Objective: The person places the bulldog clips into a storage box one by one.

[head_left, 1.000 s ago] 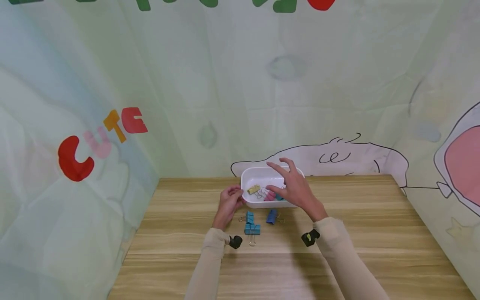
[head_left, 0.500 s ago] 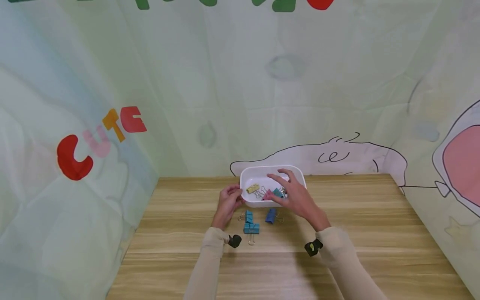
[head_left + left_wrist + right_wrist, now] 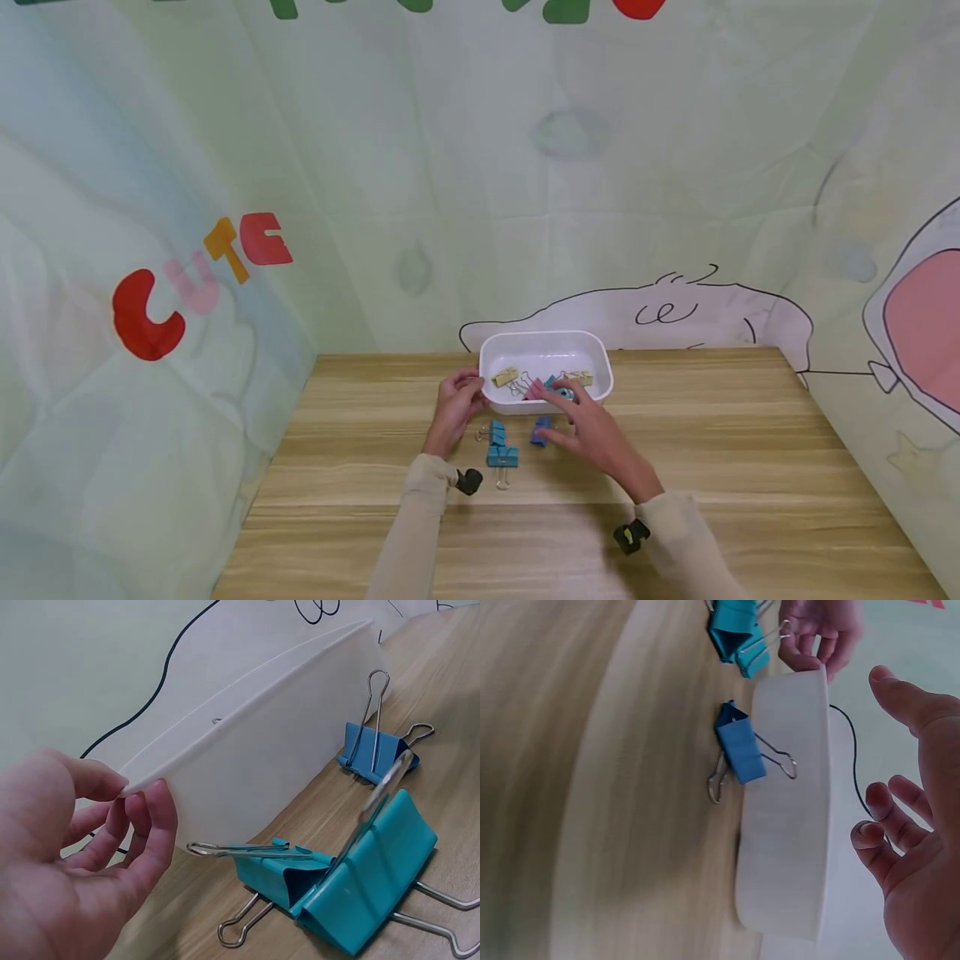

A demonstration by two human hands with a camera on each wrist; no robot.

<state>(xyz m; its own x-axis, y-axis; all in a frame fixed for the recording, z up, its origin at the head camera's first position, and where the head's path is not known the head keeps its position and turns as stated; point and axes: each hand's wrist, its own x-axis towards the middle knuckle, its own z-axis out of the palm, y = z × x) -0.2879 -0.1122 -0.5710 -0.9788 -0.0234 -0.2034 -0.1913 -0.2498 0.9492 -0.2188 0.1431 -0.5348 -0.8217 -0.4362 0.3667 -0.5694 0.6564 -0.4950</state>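
Note:
My left hand (image 3: 450, 410) pinches the left rim of a white plastic box (image 3: 540, 348); in the left wrist view, thumb and fingers (image 3: 159, 806) meet at its corner. My right hand (image 3: 600, 437) is over the box's front edge, fingers spread and holding nothing. Below its thumb, a blue binder clip (image 3: 538, 430) lies on the table in front of the box, its wire handles out in the right wrist view. Two teal binder clips (image 3: 502, 457) lie to its left. Inside the box are a pink binder clip (image 3: 532, 389), yellow ones (image 3: 505, 377) and teal ones (image 3: 562, 390).
The wooden table (image 3: 360, 492) runs back to a printed cloth backdrop (image 3: 375, 167), close behind the box. More cloth hangs at both sides. Black wrist cameras (image 3: 632, 535) sit at the cuffs.
My right hand has moved from over the box's interior toward its front edge and the blue binder clip, uncovering the clips inside. The left hand has stayed at the rim.

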